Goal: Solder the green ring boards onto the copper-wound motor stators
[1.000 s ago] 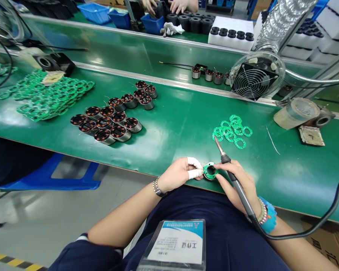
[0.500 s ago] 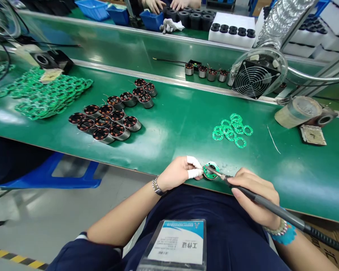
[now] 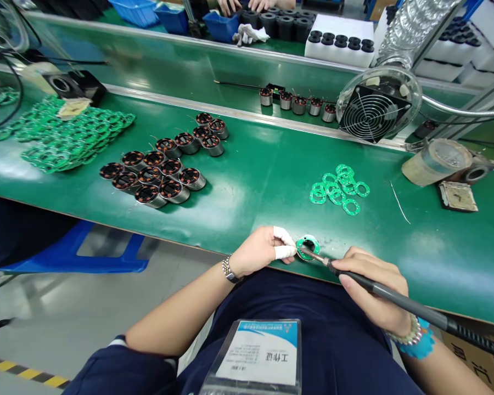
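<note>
At the bench's front edge lies a round part with a green ring board (image 3: 313, 241) on top. My left hand (image 3: 265, 248), with white covers on two fingertips, pinches the left side of this part. My right hand (image 3: 374, 282) is wrapped round the dark handle of a soldering iron (image 3: 389, 296). The iron's metal tip rests on the left part of the ring board. Loose green ring boards (image 3: 333, 192) lie behind my hands. To the left stand several copper-wound metal cores (image 3: 173, 188) in a group.
A pile of green boards (image 3: 78, 134) lies at the left. A fan (image 3: 370, 115) stands behind, with a row of cores (image 3: 299, 104) beside it. On the right are a jar (image 3: 432, 162) and a sponge tray (image 3: 458, 196). A person's hands (image 3: 261, 4) show across the bench.
The row of cores beyond the bench rail has shifted left, and another core shows near the fan. The iron's tip has moved slightly on the ring board. Both hands keep their hold.
</note>
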The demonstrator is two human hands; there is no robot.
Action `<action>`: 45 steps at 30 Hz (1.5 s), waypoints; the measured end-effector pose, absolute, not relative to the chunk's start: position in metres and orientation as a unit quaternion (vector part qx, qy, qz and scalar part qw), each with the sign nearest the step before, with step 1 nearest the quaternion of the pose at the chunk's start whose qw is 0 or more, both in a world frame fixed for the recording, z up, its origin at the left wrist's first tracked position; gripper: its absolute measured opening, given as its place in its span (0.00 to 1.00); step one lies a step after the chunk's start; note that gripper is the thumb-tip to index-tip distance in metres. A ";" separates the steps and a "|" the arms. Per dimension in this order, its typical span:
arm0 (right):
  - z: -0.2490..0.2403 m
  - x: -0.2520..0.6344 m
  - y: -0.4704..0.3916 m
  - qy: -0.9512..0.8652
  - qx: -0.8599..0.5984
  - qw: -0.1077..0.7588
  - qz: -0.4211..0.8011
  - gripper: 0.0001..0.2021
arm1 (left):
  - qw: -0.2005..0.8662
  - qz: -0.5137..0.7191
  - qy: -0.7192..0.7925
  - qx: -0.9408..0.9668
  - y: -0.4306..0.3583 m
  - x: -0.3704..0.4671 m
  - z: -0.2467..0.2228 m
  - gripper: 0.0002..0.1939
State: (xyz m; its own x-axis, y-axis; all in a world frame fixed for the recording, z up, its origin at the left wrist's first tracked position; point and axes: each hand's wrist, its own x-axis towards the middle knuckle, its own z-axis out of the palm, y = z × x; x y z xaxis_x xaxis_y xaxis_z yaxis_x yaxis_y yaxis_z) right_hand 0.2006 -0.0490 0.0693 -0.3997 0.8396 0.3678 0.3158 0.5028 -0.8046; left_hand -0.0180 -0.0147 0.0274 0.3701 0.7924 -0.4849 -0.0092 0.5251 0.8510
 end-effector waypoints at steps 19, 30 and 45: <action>0.072 0.201 -0.048 -0.783 -0.367 0.386 0.322 0.10 | 0.737 0.261 0.482 0.394 -0.011 -0.016 0.030 0.11; 0.055 0.206 -0.033 -0.803 -0.362 0.374 0.292 0.11 | 0.742 0.264 0.476 0.392 -0.011 -0.016 0.031 0.10; 0.031 0.197 -0.023 -0.821 -0.390 0.302 0.287 0.18 | 0.310 0.258 0.400 0.823 -0.035 -0.020 0.009 0.09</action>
